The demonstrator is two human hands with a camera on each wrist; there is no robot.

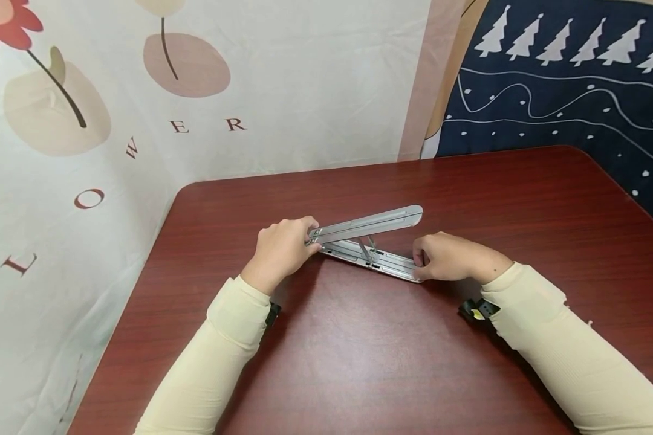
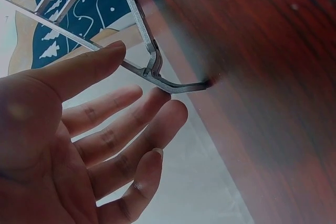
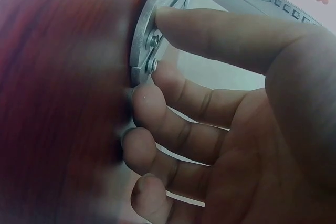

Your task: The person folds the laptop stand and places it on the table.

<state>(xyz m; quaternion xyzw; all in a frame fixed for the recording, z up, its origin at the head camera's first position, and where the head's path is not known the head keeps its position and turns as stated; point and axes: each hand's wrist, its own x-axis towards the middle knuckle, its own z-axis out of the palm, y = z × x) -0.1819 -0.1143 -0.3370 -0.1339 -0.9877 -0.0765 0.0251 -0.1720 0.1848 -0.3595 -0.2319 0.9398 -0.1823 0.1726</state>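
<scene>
A silver folding laptop stand is partly unfolded on the table in the head view. Its upper arms slant up to the right, above the lower rails, with thin struts joining the two. At the stand's left, hinged end, my left hand pinches it between thumb and fingers; the left wrist view has the thumb along a metal bar. My right hand grips the right end of the lower rails. Seen from the right wrist, thumb and forefinger pinch a metal end with small round fittings, while the other fingers curl beside it.
The reddish-brown wooden table extends all around the stand. Behind it hangs a white cloth with flowers and letters, and at the back right a dark blue cloth with white trees. Both forearms wear pale yellow sleeves.
</scene>
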